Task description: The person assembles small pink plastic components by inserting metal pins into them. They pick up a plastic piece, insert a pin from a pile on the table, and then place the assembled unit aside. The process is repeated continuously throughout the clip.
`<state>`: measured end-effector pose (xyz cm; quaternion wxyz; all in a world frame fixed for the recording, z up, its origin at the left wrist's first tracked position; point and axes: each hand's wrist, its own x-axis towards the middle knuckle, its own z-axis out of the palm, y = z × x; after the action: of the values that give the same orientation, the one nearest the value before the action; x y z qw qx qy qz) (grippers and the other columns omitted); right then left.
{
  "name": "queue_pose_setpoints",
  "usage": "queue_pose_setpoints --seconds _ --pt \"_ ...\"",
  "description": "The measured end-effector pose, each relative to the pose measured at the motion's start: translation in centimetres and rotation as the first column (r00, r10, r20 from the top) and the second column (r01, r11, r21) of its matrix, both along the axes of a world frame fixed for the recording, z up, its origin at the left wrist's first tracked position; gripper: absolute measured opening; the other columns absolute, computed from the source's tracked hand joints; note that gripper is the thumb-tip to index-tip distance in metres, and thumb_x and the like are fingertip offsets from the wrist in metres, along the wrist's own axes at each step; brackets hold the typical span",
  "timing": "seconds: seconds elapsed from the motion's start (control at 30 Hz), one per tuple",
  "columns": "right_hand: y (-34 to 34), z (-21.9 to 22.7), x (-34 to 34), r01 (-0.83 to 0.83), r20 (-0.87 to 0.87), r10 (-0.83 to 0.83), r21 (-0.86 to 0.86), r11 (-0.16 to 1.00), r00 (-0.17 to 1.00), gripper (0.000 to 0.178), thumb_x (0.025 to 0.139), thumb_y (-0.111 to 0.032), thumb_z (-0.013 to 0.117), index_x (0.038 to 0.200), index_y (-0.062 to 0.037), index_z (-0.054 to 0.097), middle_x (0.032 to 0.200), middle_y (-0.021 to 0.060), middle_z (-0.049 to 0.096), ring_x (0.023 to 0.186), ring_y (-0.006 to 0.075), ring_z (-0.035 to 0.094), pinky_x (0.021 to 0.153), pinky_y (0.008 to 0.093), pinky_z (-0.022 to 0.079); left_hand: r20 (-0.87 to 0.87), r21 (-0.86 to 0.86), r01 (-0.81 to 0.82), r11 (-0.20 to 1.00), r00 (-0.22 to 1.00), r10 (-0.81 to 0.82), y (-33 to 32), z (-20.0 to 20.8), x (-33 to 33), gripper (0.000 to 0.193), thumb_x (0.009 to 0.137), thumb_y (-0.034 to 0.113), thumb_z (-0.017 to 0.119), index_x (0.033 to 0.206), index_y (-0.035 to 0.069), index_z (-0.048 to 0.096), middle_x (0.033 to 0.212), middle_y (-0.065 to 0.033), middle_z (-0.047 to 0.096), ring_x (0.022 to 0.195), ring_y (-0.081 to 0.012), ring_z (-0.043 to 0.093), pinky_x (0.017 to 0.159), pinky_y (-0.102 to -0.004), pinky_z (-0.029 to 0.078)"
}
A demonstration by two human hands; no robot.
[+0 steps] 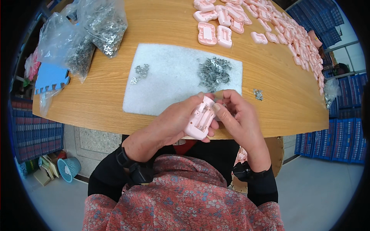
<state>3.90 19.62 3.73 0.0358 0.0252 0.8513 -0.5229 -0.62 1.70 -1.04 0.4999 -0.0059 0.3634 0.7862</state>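
A pink plastic casing [197, 122] with an open battery compartment is tilted up over the table's front edge. My left hand [175, 115] is closed around it, thumb along its upper left side and fingertips showing underneath. My right hand [242, 117] bends in at the casing's upper right side, thumb and fingers drawn together; whatever they pinch is too small and hidden to name. Just beyond both hands lies a white felt-like mat [169, 88]. A heap of small metal clips [215, 73] rests on its right part, a smaller group of clips [140, 72] on its left.
A few loose metal pieces [258, 94] lie right of the mat. Many pink casings [269, 23] cover the table's far right. Clear bags of metal parts [104, 27] and a blue foam tile [50, 79] sit at the left. A blue basket [69, 169] stands on the floor.
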Motion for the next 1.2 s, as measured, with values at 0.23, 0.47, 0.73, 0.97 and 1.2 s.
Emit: queue_pose_setpoints --seconds 0.23,0.47,0.73,0.97,1.2 --pt "-0.3 0.5 0.4 -0.039 -0.316 0.163 0.364 0.931 0.935 0.016 0.081 -0.008 0.072 0.095 -0.0029 0.065 0.080 0.0096 0.061 0.066 0.0244 0.062 0.058 0.0337 0.050 -0.012 -0.032 -0.016 0.999 1.000 0.016 -0.1 0.8 0.1 0.048 0.107 0.034 0.026 0.142 0.006 0.041 0.098 -0.0145 0.067 0.077 -0.0243 0.069 0.066 -0.0387 0.060" --pt "-1.2 0.3 0.2 -0.072 -0.358 0.299 0.529 0.846 0.885 0.013 0.080 -0.006 0.072 0.089 -0.0029 0.064 0.079 0.0099 0.060 0.066 0.0267 0.063 0.058 0.0351 0.052 -0.040 -0.069 -0.001 0.998 0.999 -0.001 0.3 0.6 0.0 0.045 0.106 0.033 0.029 0.140 0.007 0.044 0.108 -0.0112 0.066 0.084 -0.0244 0.070 0.067 -0.0417 0.062" --pt "-0.2 -0.7 -0.1 -0.064 -0.288 0.116 0.184 0.981 0.951 0.010 0.083 -0.003 0.068 0.091 0.0007 0.062 0.076 0.0084 0.058 0.059 0.0140 0.058 0.055 0.0281 0.047 0.032 -0.006 -0.019 1.000 0.999 0.020 -0.1 0.1 -0.1 0.045 0.103 0.035 0.033 0.136 0.007 0.045 0.092 -0.0128 0.065 0.074 -0.0232 0.068 0.065 -0.0409 0.061" --pt "-0.4 -1.5 -0.1 -0.027 -0.279 0.080 0.186 0.982 0.957 0.011 0.084 -0.003 0.068 0.093 0.0004 0.062 0.077 0.0078 0.058 0.059 0.0131 0.057 0.055 0.0274 0.047 0.052 -0.007 -0.011 1.000 0.999 0.012 0.0 0.7 -0.3 0.043 0.106 0.031 0.025 0.131 0.005 0.049 0.093 -0.0123 0.065 0.073 -0.0237 0.068 0.063 -0.0405 0.061" --pt "-1.4 -0.8 0.7 0.047 -0.161 -0.038 0.054 0.997 0.986 0.014 0.086 -0.003 0.069 0.097 -0.0002 0.061 0.078 0.0066 0.059 0.062 0.0115 0.056 0.056 0.0266 0.047 0.034 0.008 0.021 1.000 0.999 -0.021 0.2 -0.1 -0.3 0.043 0.106 0.033 0.026 0.129 0.005 0.050 0.094 -0.0123 0.066 0.073 -0.0230 0.068 0.063 -0.0396 0.061"
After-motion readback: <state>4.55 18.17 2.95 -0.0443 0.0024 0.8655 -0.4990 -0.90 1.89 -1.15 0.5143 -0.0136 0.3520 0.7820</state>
